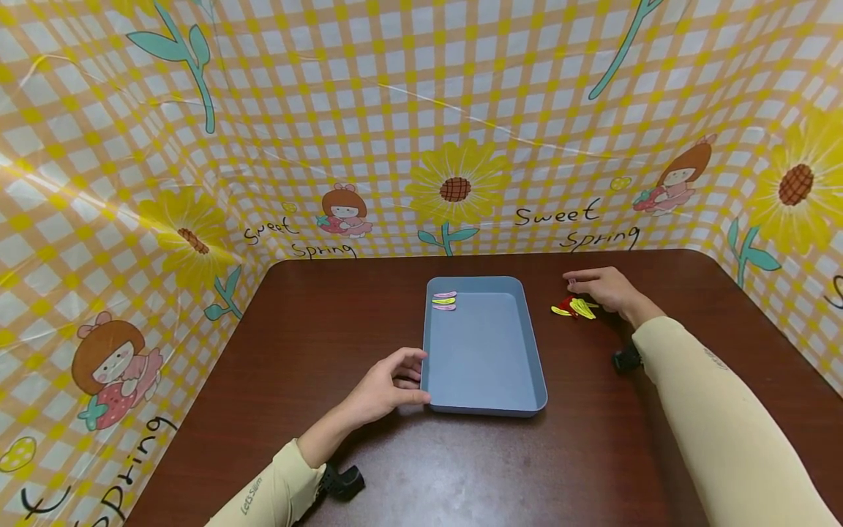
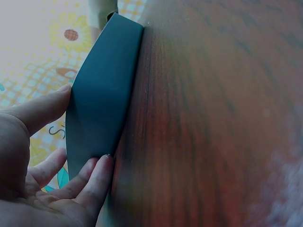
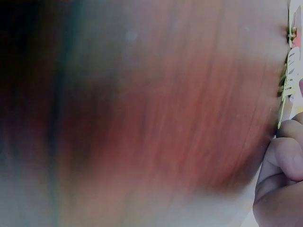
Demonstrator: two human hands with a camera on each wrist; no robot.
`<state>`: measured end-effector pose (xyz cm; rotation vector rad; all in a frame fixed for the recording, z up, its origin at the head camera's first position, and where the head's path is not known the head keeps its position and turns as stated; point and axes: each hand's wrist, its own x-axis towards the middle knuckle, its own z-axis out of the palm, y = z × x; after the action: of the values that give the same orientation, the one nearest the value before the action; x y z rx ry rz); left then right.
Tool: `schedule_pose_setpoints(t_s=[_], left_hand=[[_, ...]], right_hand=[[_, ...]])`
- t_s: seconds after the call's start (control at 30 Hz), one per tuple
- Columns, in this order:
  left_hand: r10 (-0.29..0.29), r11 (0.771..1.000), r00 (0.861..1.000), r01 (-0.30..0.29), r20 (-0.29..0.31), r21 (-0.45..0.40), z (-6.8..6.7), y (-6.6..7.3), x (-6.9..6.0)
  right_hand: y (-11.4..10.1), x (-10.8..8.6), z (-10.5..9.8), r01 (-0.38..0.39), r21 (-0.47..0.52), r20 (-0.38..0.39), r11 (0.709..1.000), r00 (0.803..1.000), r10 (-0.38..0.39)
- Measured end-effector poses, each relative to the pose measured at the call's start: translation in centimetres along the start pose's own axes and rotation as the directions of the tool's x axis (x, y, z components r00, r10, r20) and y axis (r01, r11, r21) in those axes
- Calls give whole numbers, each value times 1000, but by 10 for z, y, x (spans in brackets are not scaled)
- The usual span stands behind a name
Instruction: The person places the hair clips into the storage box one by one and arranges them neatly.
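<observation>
A blue-grey tray [image 1: 484, 351] lies on the dark table, with two pink clips and a yellow clip [image 1: 444, 301] in a short column at its far left. My left hand [image 1: 385, 388] touches the tray's left side with its fingers and thumb spread; in the left wrist view the left hand [image 2: 57, 175] rests against the outer wall [image 2: 102, 90]. Right of the tray, my right hand [image 1: 609, 290] pinches a small pink clip [image 1: 571, 283] above a pile of yellow and red clips [image 1: 582, 308]. In the right wrist view the right hand [image 3: 284, 175] shows curled fingers.
The brown table [image 1: 316, 322] extends around the tray on all sides. A checked sheet with sunflowers [image 1: 369, 132] stands behind the table and along both sides. Black wrist bands [image 1: 344, 483] hang below both sleeves.
</observation>
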<state>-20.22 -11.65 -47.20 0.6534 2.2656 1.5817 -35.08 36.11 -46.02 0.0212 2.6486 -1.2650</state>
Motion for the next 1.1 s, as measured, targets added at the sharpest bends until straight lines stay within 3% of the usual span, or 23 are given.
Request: schedule_pose_setpoints(t_s=[0.83, 1.1], left_hand=[[-11, 1000, 1000, 11, -5, 1, 1, 3, 0], [-10, 1000, 1000, 10, -2, -2, 0, 3, -1]], right_hand=[[10, -7, -10, -41, -3, -43, 999, 998, 40], [8, -4, -4, -34, -91, -86, 995, 996, 26]])
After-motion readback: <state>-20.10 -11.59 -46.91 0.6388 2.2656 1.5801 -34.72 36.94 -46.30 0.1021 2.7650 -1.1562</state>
